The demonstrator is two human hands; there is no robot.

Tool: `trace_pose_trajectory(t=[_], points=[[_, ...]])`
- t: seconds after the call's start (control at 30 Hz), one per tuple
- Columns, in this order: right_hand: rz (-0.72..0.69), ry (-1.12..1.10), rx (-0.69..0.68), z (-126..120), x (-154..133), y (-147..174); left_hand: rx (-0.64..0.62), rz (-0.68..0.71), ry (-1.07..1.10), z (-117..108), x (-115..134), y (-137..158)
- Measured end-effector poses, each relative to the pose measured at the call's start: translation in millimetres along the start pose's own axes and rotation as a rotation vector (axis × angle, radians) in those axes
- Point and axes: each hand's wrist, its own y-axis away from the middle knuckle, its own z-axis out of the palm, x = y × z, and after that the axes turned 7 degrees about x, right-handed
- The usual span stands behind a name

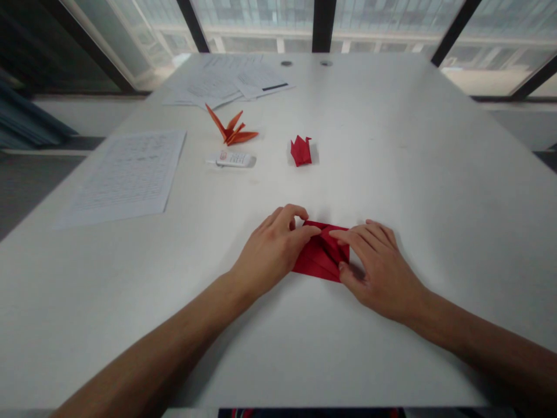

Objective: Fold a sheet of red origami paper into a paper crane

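A folded sheet of red paper [314, 260] lies on the white table between my hands, with a raised, partly opened fold in its middle. My left hand [278, 241] holds its left part, thumb across the top and forefinger bent at the far edge. On the other side, my right hand [376, 267] has its forefinger on the raised fold and its thumb at the near right corner. Both palms cover parts of the sheet's sides. Beyond them stand a small red origami crane [301, 152] and an orange origami crane [234, 129].
A white glue bottle [232, 159] with a pointed nozzle lies near the orange crane. Written sheets of paper [126, 174] rest at the left, and more printed papers [209, 81] are at the far left. Windows stand behind the table [413, 174].
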Motion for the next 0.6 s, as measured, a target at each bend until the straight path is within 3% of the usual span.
trace_pose_trajectory(t=[0.13, 0.33, 0.6], points=[[0.078, -0.049, 0.010, -0.3, 3.2, -1.8, -0.006, -0.017, 0.025, -1.4, 3.1, -2.2], [0.071, -0.086, -0.019, -6.1, 9.1, -4.3, -0.218, 0.029, 0.067, -11.9, 2.1, -3.5], [0.115, -0.123, -0.033, -8.6, 16.8, -8.8, -0.350, 0.086, 0.262, -32.1, -4.8, -2.5]])
